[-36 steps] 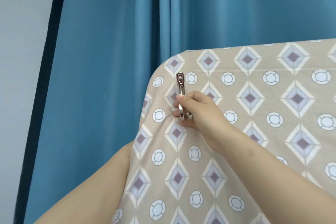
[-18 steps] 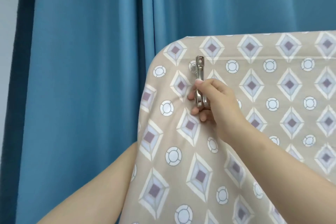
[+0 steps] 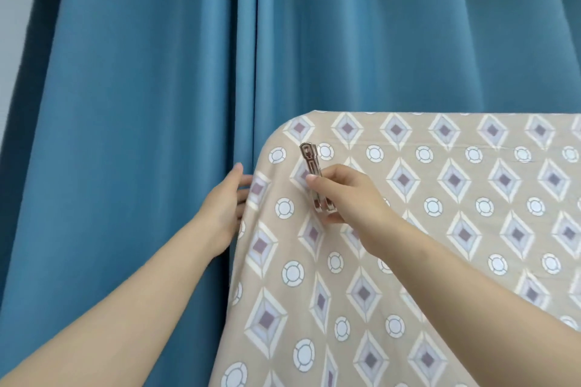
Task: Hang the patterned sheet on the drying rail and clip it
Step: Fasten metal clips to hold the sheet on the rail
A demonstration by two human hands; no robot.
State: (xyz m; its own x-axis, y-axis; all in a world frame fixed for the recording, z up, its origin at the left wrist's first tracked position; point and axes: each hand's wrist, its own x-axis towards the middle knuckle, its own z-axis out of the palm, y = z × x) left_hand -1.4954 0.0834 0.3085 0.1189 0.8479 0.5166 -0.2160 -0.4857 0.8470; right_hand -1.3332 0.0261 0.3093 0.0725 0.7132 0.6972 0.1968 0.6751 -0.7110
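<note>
Sheet: patterned sheet (image 3: 440,229) draped over the rail, before a blue curtain (image 3: 141,104)
Right hand (image 3: 349,195): grip closed on a metal clip (image 3: 316,181) — against the sheet near its top corner
Left hand (image 3: 224,210): fingers loose at the sheet's side edge; grip holds nothing

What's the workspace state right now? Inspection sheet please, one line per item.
Surface: no table in view; the rail itself is hidden under the sheet.
Job's things: patterned sheet draped over the rail, rounded corner at upper left; metal clip held against the sheet, pointing up toward the top edge; whether it bites the fabric cannot be told.
Clutter: nothing seen.
Grips: right hand closed on the clip; left hand open, fingers tucked behind the sheet's left edge.
Cables: nothing seen.
Surroundings: blue curtain behind; strip of pale wall at far left.
</note>
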